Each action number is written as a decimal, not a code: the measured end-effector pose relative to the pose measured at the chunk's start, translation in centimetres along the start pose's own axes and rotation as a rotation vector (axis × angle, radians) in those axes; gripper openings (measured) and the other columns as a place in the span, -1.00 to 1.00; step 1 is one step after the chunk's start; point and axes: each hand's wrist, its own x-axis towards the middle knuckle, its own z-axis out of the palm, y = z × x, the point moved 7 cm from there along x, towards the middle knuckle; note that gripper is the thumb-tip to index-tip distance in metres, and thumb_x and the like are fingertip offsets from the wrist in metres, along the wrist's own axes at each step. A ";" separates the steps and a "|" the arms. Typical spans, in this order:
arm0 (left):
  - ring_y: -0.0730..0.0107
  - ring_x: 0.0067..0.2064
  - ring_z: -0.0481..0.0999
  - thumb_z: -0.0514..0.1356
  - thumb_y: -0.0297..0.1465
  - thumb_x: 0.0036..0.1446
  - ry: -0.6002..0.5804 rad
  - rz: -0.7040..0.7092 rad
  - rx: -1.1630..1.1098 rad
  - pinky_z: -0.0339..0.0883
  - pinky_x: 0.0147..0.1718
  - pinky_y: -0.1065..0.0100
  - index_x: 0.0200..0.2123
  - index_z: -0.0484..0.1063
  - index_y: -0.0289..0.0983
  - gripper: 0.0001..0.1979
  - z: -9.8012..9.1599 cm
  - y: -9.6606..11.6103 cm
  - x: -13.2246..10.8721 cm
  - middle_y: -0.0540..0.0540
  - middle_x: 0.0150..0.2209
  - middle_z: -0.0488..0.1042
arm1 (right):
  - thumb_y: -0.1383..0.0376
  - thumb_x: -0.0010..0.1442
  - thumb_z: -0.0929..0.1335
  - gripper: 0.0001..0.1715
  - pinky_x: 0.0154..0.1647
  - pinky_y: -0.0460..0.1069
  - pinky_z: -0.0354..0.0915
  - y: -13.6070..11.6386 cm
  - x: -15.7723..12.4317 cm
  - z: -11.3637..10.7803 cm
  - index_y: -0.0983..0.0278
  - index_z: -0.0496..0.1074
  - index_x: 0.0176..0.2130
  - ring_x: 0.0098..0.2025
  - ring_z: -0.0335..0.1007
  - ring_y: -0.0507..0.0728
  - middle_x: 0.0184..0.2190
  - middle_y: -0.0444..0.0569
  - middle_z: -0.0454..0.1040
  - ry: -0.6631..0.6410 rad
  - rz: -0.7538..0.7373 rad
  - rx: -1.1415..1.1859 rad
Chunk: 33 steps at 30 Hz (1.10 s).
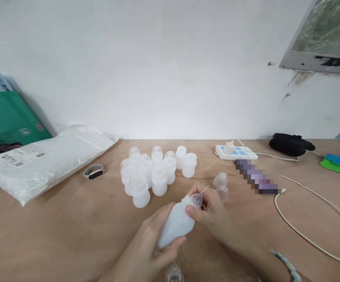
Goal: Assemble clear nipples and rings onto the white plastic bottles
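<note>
My left hand [151,235] is wrapped around a white baby bottle [176,222], tilted with its neck up and to the right. In my right hand [212,211], thumb and fingers pinch a clear bottle nipple [197,200] at the bottle's mouth; how far it is seated I cannot tell. Another clear nipple [174,274] stands below my hands at the bottom edge. Just beyond my right hand are two clear caps [220,179]. Several white bottles with clear domed caps [141,198] stand in a cluster ahead, and two uncapped bottles [189,166] stand to their right.
A white plastic package [49,160] and a fitness band [94,172] lie to the left on the brown tabletop [55,235]. At the right are a power strip [248,153], a blurred phone [258,177], a white cable [302,238] and a black pouch [289,145]. A wall stands behind.
</note>
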 end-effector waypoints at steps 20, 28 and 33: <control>0.15 0.00 0.55 0.24 -0.34 0.22 0.274 0.134 0.115 0.46 -0.07 0.31 0.20 0.25 0.02 -0.50 -1.6 -0.1 -0.5 -0.02 0.06 0.51 | 0.37 0.27 0.33 -0.93 -0.27 0.03 0.28 1.8 4.2 -10.0 0.31 0.44 -0.28 -0.22 0.49 0.26 -0.31 0.16 0.55 0.275 0.029 -1.590; 0.19 -0.09 0.61 0.27 -0.35 0.15 0.338 0.137 0.152 0.51 -0.14 0.32 0.09 0.38 -0.09 -0.59 -2.3 0.7 0.0 -0.04 -0.05 0.59 | 0.28 0.35 0.25 -0.76 -0.08 0.17 0.38 -2.6 3.2 -9.6 0.28 0.41 -0.03 -0.05 0.46 0.30 -0.05 0.18 0.51 0.434 -0.354 -0.925; 0.15 -0.12 0.63 0.28 -0.34 0.09 0.345 0.065 0.129 0.53 -0.16 0.30 -0.02 0.49 -0.17 -0.65 -2.7 0.6 0.3 -0.07 -0.10 0.63 | 0.17 0.31 0.35 -0.71 -0.11 0.07 0.45 -4.1 1.6 -6.5 0.13 0.35 0.02 -0.05 0.53 0.19 -0.07 0.04 0.58 0.235 -0.441 -0.042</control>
